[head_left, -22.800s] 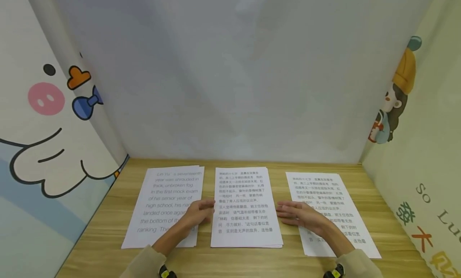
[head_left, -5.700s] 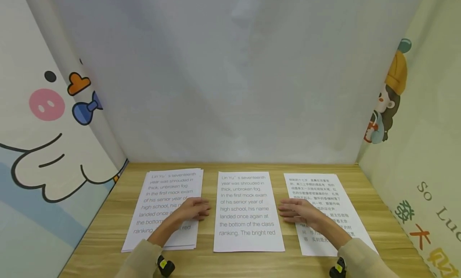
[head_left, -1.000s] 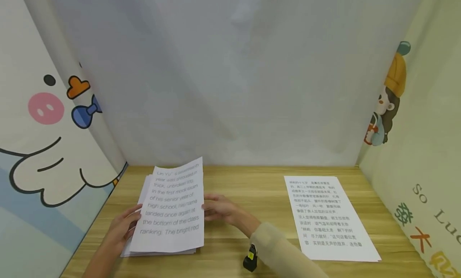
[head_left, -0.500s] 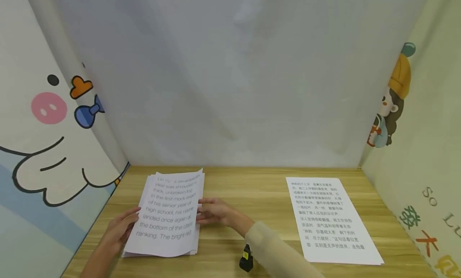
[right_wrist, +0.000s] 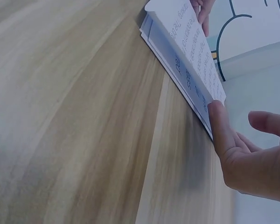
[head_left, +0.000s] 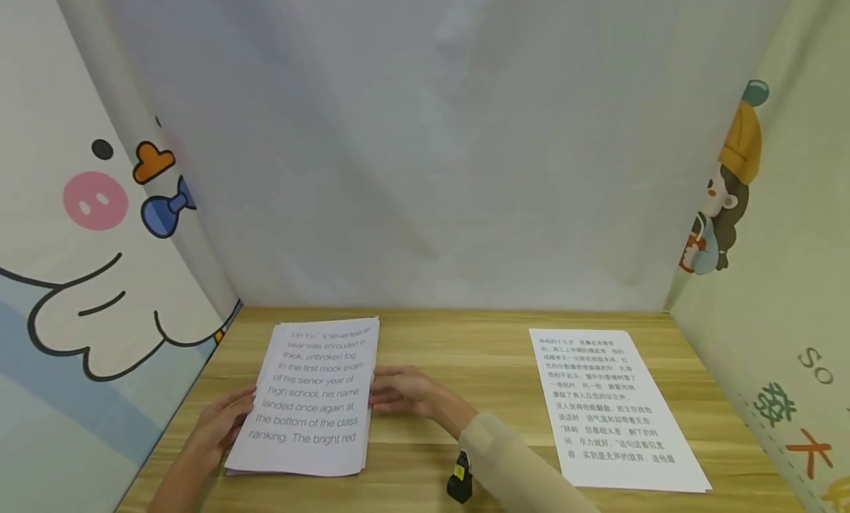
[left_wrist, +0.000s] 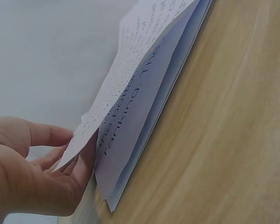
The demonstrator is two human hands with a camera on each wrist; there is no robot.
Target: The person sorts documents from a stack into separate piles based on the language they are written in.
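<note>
In the head view a printed English sheet point(head_left: 308, 406) lies over a stack of paper at the left of the table. My left hand point(head_left: 222, 424) holds its left edge. In the left wrist view, the thumb of the left hand point(left_wrist: 42, 163) is above the sheet point(left_wrist: 126, 70) and its fingers are below, pinching it. The sheet bows up off the stacked pages point(left_wrist: 130, 126). My right hand point(head_left: 415, 395) is at the sheet's right edge. In the right wrist view the right hand point(right_wrist: 252, 158) touches that edge with a fingertip, its fingers loosely extended.
A second stack of paper point(head_left: 614, 417), printed in Chinese, lies at the right of the wooden table point(head_left: 478, 365). A white backdrop point(head_left: 425, 166) rises behind the table, with cartoon-printed panels on both sides.
Earlier, the English sheet lay in the middle of the table. Both hands have carried it left; over the last second it has come down and lined up with the left stack.
</note>
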